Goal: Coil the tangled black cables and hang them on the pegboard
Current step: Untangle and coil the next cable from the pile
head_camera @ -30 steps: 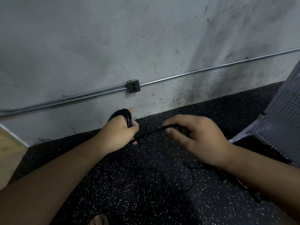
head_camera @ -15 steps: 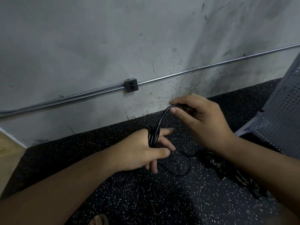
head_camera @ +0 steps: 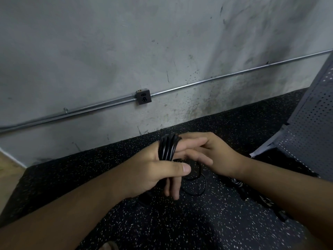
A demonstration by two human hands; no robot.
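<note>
A black cable (head_camera: pixel 168 148) is wound in several turns round the fingers of my left hand (head_camera: pixel 156 168). The thumb lies across the strands and holds them against the fingers. My right hand (head_camera: pixel 210 154) sits just right of the coil, its fingers curled against my left fingertips and pinching the loose run of the same cable. The slack (head_camera: pixel 197 179) drops in a loop onto the floor below both hands. A second dark cable bundle (head_camera: pixel 252 194) lies on the floor, partly under my right forearm. The grey pegboard (head_camera: pixel 310 127) leans at the right edge.
The speckled black rubber floor (head_camera: pixel 162 222) meets a stained concrete wall (head_camera: pixel 126 51). A metal conduit (head_camera: pixel 216 79) with a socket box (head_camera: pixel 143 96) runs along the wall. Pale wooden flooring (head_camera: pixel 8 177) shows at far left.
My right hand came down from above the coil to my left fingertips, laying another turn. My left hand shifted right and turned, and the coil grew thicker.
</note>
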